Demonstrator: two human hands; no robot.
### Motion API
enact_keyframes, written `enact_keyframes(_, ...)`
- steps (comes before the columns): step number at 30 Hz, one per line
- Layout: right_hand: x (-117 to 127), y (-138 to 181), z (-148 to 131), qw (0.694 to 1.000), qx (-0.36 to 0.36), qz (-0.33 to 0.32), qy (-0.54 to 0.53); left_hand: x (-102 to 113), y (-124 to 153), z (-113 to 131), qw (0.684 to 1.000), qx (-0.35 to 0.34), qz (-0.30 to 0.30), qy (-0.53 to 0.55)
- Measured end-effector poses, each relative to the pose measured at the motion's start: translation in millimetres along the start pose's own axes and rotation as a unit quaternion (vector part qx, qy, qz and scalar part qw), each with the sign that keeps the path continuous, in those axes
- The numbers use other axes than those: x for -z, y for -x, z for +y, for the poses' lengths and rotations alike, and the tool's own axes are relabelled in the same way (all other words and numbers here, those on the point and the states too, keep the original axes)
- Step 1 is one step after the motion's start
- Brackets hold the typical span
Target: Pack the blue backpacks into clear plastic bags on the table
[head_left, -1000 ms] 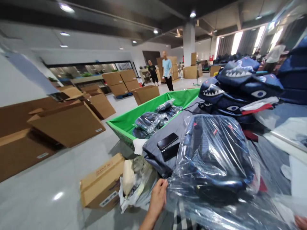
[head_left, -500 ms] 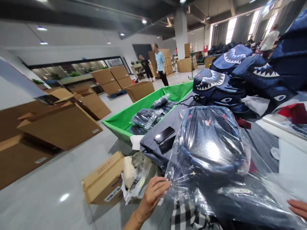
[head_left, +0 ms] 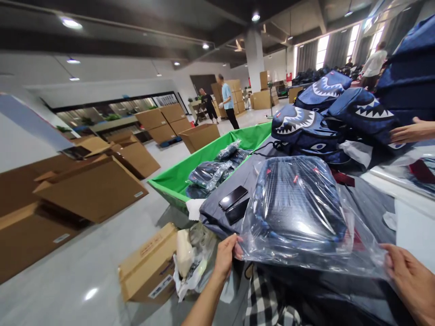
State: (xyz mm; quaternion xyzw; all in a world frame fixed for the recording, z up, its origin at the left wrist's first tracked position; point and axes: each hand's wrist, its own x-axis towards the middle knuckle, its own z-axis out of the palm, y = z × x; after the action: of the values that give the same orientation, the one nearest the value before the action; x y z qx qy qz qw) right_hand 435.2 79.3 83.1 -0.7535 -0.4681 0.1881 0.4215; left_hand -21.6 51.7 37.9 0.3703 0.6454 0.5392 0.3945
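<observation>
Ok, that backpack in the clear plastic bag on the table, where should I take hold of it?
Take the plastic bag by its two near corners, coming from your own side. The backpack lies toward the far end, leaving a flat skirt of film nearest you; the left hand and right hand pinch it there. The bulging, slick middle likely gives no purchase.

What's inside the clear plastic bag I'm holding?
A dark blue backpack with red tabs fills the bag, held by left hand and right hand at its edge. Its underside is hidden.
</observation>
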Motion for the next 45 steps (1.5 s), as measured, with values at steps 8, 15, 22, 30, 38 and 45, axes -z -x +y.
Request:
enact_keyframes(8, 7, 4, -15, 0.999, -0.05, 0.008, -0.004, -53, 20, 45, 0.917, -0.326, 0.025, -0.229)
enact_keyframes(15, 5, 8, -26, 0.995, -0.085, 0.01, -0.054, -99, 26, 79, 0.828, -0.399, -0.201, -0.34)
enact_keyframes(22, 4, 8, -22, 0.997, -0.047, 0.024, -0.063, -95, 20, 86, 0.827, -0.358, -0.215, -0.376)
enact_keyframes(30, 5, 10, -15, 0.996, -0.019, 0.04, -0.077, -89, 10, 91, 0.843, -0.307, -0.297, -0.328)
enact_keyframes(38, 3, 7, -4, 0.996, -0.035, 0.054, -0.064, -88, 5, 89, 0.831, -0.35, -0.283, -0.327)
enact_keyframes(45, 8, 7, -13, 0.995, -0.073, 0.048, -0.049, -98, -6, 76, 0.657, -0.565, -0.236, -0.44)
